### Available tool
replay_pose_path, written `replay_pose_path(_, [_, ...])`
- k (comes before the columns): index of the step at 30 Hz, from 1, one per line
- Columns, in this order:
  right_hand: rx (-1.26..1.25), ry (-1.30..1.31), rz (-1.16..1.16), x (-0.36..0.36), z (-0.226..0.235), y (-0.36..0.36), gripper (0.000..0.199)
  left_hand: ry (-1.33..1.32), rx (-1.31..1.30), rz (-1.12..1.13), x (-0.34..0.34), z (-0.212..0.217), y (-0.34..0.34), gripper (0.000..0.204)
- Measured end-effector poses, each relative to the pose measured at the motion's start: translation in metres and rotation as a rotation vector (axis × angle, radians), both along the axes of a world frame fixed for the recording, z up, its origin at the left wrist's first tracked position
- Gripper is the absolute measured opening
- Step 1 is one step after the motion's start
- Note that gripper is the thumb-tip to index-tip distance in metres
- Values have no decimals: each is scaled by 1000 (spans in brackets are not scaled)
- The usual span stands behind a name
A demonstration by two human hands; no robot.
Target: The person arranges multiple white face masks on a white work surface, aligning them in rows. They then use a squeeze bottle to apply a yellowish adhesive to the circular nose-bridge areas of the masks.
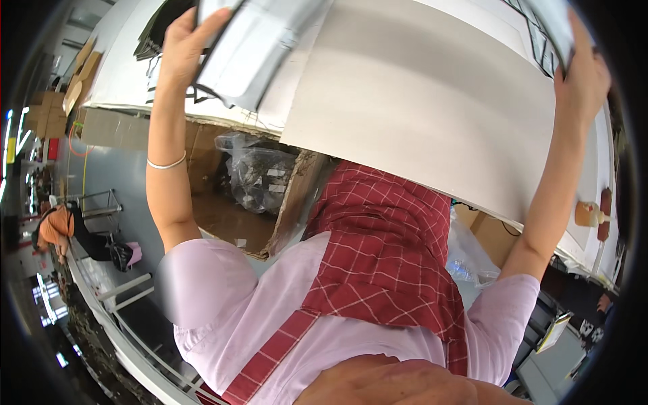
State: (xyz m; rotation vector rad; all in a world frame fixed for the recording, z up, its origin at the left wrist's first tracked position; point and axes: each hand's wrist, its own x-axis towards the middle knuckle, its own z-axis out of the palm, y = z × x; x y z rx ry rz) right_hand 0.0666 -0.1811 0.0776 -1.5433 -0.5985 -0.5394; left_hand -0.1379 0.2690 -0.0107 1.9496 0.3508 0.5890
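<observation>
Both arms reach out over the white worktable, far apart. At the upper left, my left hand point(182, 50) is closed on the edge of a pale, glossy sheet-like piece with dark edging point(253, 54), blurred and cut off by the frame's top. My right hand point(584, 84), at the upper right, grips the side of another pale, shiny piece with dark edging point(550, 27), also partly out of view. Whether the two pieces are one thing cannot be told. Between the hands lies a large flat beige board point(418, 101) on the table.
Dark flat pieces point(152, 44) lie beyond my left hand. Below the table's edge, an open cardboard box point(209, 223) holds a clear plastic bag point(253, 175). A small amber bottle point(587, 214) and a dark red handled tool point(604, 216) are at right. Another person point(57, 226) is far left.
</observation>
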Motion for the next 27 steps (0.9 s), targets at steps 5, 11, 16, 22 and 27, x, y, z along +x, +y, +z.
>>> replay_pose_path(5, [-114, 654, 241, -35, -102, 30, 38, -182, -206, 182, -60, 19, 55, 19])
replay_pose_path(11, [-148, 891, 470, -78, -136, 42, 42, -287, -190, 310, -81, 21, 80, 17])
replay_pose_path(16, [-386, 742, 482, -85, -140, 20, 44, -312, -219, 291, -85, 18, 72, 19])
replay_pose_path(22, [-859, -123, 175, -52, -131, 9, 53, -316, -250, 260, -76, 19, 48, 22])
replay_pose_path(27, [-1244, -195, 21, 12, -181, 7, 63, -331, -239, 306, -58, 26, 23, 23])
